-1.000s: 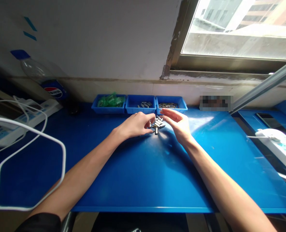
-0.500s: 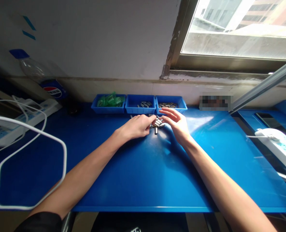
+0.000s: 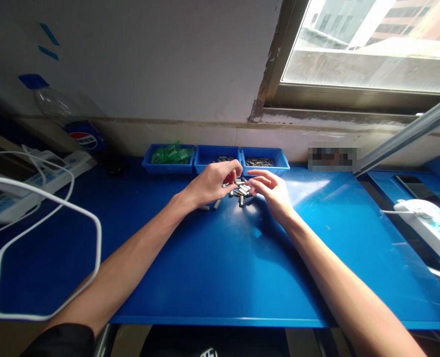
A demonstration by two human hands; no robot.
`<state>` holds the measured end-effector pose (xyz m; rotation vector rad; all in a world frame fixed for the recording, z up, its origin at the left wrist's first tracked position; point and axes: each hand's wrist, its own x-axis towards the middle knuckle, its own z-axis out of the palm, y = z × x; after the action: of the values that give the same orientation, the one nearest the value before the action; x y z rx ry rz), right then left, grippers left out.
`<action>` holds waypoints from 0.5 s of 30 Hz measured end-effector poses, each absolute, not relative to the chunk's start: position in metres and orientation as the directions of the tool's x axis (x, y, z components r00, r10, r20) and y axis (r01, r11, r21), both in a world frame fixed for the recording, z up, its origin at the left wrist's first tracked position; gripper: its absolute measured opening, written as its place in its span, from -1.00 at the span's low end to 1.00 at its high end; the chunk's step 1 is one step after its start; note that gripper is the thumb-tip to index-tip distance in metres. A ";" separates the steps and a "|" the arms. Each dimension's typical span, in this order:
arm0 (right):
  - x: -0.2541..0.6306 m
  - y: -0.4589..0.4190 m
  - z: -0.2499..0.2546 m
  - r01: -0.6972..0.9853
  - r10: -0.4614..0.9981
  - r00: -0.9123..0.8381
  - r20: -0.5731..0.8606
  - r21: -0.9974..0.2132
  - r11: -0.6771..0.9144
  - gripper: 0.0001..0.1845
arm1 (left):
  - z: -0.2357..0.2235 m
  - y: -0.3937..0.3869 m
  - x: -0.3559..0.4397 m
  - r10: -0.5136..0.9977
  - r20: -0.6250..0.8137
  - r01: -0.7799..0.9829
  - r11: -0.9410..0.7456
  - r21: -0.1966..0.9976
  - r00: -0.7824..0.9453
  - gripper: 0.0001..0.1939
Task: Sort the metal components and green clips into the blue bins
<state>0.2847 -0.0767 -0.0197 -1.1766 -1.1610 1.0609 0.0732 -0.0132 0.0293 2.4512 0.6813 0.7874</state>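
Your left hand (image 3: 217, 184) arches at the left side of the pile of small metal pieces (image 3: 244, 190), thumb and fingers parted, though whether they pinch a piece you cannot tell. Your right hand (image 3: 274, 192) reaches in at the pile's right side, fingers loosely spread with no piece visibly gripped. Behind the pile stand three blue bins (image 3: 167, 168), and under it lies the blue table (image 3: 220, 277).

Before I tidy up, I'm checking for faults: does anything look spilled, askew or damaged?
A short silvery piece lies apart from the heap of similar pieces on the blue tabletop, perhaps a stray. The brownish border beside the metal-framed window looks chipped.
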 end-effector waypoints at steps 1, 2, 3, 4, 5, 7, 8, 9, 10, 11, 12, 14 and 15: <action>0.284 -0.077 -0.019 -0.003 0.991 0.092 0.093 -0.996 0.093 -0.62 | 0.029 -0.013 0.073 0.579 0.405 0.300 -0.766 0.569 0.708 -0.80; 0.283 -0.078 -0.018 0.004 0.994 0.070 0.088 -0.996 0.088 -0.62 | 0.029 -0.013 0.073 0.576 0.411 0.293 -0.767 0.571 0.707 -0.80; 0.282 -0.078 -0.018 0.012 0.995 0.052 0.085 -0.996 0.084 -0.63 | 0.028 -0.013 0.073 0.572 0.415 0.286 -0.769 0.572 0.708 -0.80; 0.281 -0.079 -0.017 0.019 0.996 0.037 0.083 -0.996 0.083 -0.64 | 0.028 -0.013 0.073 0.568 0.417 0.281 -0.771 0.572 0.710 -0.81; 0.281 -0.079 -0.017 0.025 0.996 0.023 0.081 -0.996 0.081 -0.65 | 0.028 -0.013 0.074 0.563 0.418 0.276 -0.773 0.572 0.713 -0.82; 0.280 -0.080 -0.016 0.029 0.998 -0.005 0.067 -0.997 0.067 -0.65 | 0.028 -0.014 0.074 0.555 0.421 0.268 -0.778 0.569 0.718 -0.85; 0.280 -0.080 -0.016 0.030 0.998 -0.017 0.059 -0.998 0.059 -0.64 | 0.028 -0.014 0.074 0.552 0.423 0.266 -0.780 0.566 0.719 -0.86; 0.280 -0.080 -0.016 0.029 0.998 -0.025 0.054 -0.998 0.054 -0.63 | 0.027 -0.013 0.074 0.553 0.424 0.269 -0.781 0.564 0.717 -0.87; 0.281 -0.080 -0.017 0.029 0.998 -0.027 0.053 -0.998 0.053 -0.62 | 0.027 -0.013 0.074 0.559 0.422 0.280 -0.780 0.560 0.714 -0.88; 0.281 -0.080 -0.017 0.028 0.998 -0.015 0.058 -0.998 0.058 -0.61 | 0.026 -0.011 0.074 0.568 0.412 0.299 -0.777 0.554 0.712 -0.87; 0.282 -0.079 -0.018 0.026 0.998 0.010 0.069 -0.997 0.068 -0.61 | 0.025 -0.010 0.073 0.581 0.396 0.328 -0.772 0.544 0.711 -0.85; 0.284 -0.077 -0.019 0.004 0.990 0.094 0.106 -0.994 0.106 -0.59 | 0.022 -0.005 0.070 0.613 0.346 0.408 -0.759 0.508 0.710 -0.84; 0.285 -0.076 -0.020 -0.015 0.983 0.136 0.126 -0.991 0.129 -0.56 | 0.021 -0.003 0.069 0.627 0.313 0.450 -0.752 0.481 0.714 -0.85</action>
<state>0.2850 -0.0761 -0.0200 -1.1585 -1.1509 1.0280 0.0685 -0.0032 0.0210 2.5492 0.8357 0.6588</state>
